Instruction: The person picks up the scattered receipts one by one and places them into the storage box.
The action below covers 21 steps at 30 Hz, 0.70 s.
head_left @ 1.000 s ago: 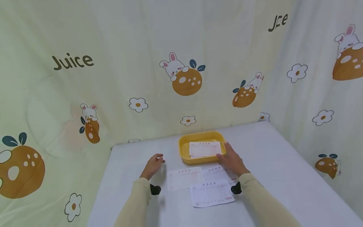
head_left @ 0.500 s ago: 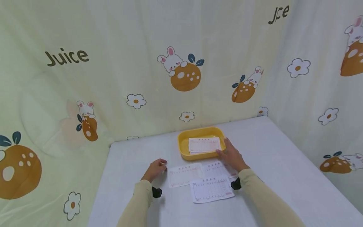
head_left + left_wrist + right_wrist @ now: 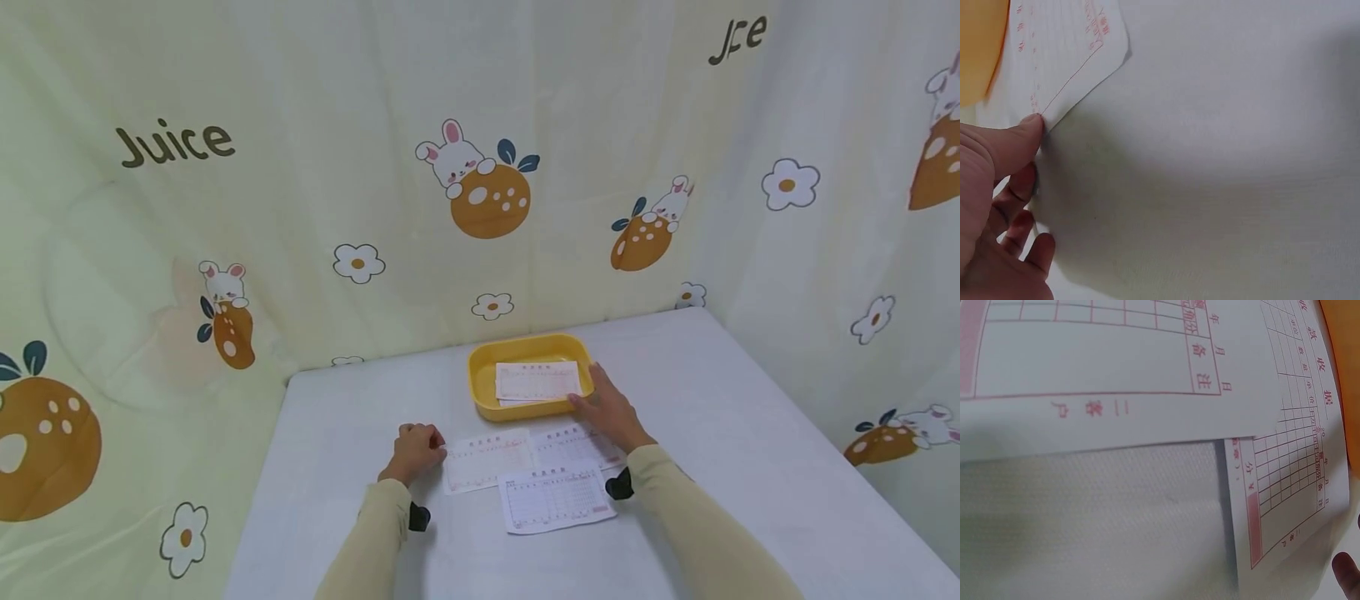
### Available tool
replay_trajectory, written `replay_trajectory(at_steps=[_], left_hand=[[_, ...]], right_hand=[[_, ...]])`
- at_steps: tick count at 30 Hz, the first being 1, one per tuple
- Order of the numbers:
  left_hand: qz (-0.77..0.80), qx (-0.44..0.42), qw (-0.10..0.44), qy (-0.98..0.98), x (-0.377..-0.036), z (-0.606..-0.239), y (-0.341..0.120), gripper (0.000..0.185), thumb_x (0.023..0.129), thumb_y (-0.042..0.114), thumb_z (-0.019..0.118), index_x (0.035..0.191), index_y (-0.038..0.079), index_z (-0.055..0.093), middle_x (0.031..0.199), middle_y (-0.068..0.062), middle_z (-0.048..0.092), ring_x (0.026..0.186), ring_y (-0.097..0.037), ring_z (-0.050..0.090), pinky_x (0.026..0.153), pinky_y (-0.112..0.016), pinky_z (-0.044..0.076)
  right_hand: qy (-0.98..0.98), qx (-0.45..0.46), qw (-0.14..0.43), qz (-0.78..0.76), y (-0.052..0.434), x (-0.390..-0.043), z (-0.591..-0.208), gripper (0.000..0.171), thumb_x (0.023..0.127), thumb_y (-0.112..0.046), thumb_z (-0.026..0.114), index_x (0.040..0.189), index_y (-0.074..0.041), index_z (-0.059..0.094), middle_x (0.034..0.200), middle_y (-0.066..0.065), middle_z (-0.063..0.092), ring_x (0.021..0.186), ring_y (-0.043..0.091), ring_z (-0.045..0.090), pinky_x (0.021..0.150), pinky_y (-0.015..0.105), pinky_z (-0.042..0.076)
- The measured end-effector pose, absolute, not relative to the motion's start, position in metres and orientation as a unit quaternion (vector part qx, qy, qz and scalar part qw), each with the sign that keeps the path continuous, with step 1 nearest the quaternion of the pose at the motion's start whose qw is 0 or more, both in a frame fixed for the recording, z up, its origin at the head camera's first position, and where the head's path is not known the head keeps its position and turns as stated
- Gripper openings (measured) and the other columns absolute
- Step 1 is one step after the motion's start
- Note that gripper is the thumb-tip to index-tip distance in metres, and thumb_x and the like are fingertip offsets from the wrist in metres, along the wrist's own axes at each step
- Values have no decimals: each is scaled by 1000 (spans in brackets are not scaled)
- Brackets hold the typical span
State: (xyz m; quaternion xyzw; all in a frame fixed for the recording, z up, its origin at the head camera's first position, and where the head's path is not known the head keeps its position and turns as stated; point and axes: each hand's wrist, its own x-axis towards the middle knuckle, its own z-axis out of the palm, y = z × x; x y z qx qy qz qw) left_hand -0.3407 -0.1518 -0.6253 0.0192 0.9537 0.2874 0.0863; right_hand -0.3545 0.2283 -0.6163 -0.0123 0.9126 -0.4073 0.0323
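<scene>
My left hand (image 3: 415, 454) is at the left end of a printed receipt slip (image 3: 480, 471). In the left wrist view its thumb lies over the edge of that slip (image 3: 1072, 53), with the index finger curled below, pinching it. My right hand (image 3: 611, 412) grips the near right corner of a yellow plastic tray (image 3: 482, 398), thumb at the front rim and fingers along the side. Inside the tray lie stacked receipt slips (image 3: 536, 381). Only fingertips (image 3: 1346, 575) of the right hand show in the right wrist view.
A second slip (image 3: 566, 446) lies right of the first, before the tray. A third slip (image 3: 555, 502) lies nearest me and overlaps both. All rest on a white-covered table (image 3: 337, 417). A printed curtain (image 3: 300, 192) hangs behind the table.
My left hand has moved right and down from beside the slips to the left slip's edge, its fingers closing there. The right hand stays at the tray's corner. The view has shifted slightly.
</scene>
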Motion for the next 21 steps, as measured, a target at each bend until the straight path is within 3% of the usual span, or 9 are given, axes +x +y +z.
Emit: replay_trajectory(at_steps=[4,9,11,21], left_hand=[[293,28,77,953,-341,-629,-155,11,97,10,76,93,9,66,97,-8,61,140,-52,40,112,-66,35],[370,-1,99,924,-340,-626,-163,5,105,12,67,104,7,65,101,-7,61,109,-31,57,92,-48,48],[398,-1,95,913,-339,-624,-168,5,107,10,63,108,5,64,99,-7,62,96,-25,56,84,-42,48],[446,-21,77,892,-333,-610,-183,9,113,11,52,115,6,58,89,-8,57,79,-23,51,69,-36,41]], right_hand=[[910,-11,33,-414,228,-353,-613,97,107,-54,60,172,-8,4,178,18,1,161,47,6,125,65,10],[910,-15,33,-413,228,-353,-611,95,108,-52,60,172,-7,5,178,18,2,161,47,6,125,65,10],[909,-18,33,-415,228,-353,-610,95,108,-50,60,171,-6,5,178,19,2,160,47,6,124,65,10],[913,-19,28,-406,226,-351,-609,94,109,-50,59,171,-4,7,178,20,4,160,48,9,125,64,12]])
